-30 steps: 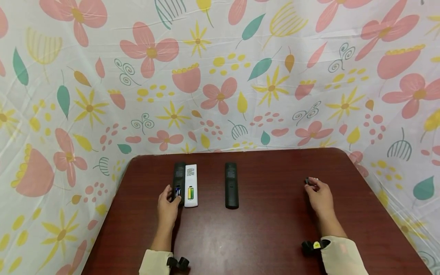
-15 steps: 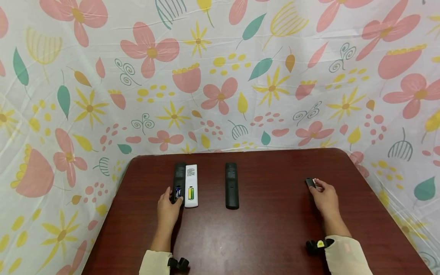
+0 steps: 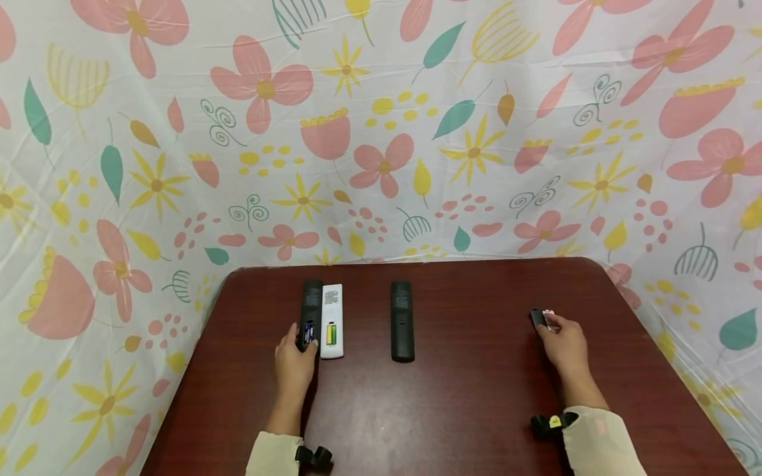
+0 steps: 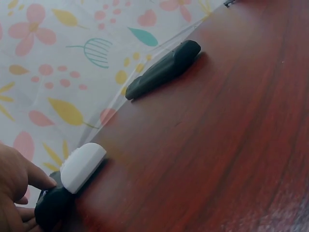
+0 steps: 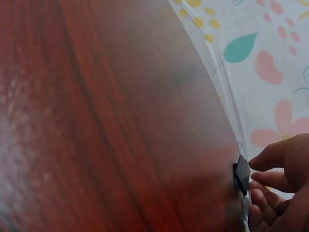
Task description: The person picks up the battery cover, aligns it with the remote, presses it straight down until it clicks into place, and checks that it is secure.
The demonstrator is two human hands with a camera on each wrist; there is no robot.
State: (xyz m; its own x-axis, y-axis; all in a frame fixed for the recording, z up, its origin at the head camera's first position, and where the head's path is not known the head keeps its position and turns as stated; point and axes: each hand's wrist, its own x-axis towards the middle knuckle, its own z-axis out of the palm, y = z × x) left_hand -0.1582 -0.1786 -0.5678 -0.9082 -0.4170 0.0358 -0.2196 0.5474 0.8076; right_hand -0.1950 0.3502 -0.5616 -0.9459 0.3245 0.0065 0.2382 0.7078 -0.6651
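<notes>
My left hand (image 3: pixel 294 363) grips the lower end of a black remote control (image 3: pixel 311 301), thumb on its right side and fingers on its left. The remote lies back up, with batteries (image 3: pixel 308 332) in its uncovered compartment. Right beside it lies a white remote control (image 3: pixel 332 304), also back up, showing a yellow-green battery (image 3: pixel 331 334). At the right, my right hand (image 3: pixel 564 344) has its fingertips at a small flat black battery cover (image 3: pixel 538 317) and a small white piece (image 3: pixel 548 313) partly hidden by the fingers. I cannot tell whether they pinch either one.
Between the hands, a second black remote control (image 3: pixel 401 320) lies back up on the brown wooden table (image 3: pixel 464 383). A floral cloth (image 3: pixel 381 132) hangs around the table's back and sides. Each wrist wears a small black camera (image 3: pixel 315 457).
My right hand has drawn slightly right and toward me, uncovering more of the black cover and the white piece. My left hand stays on the black remote.
</notes>
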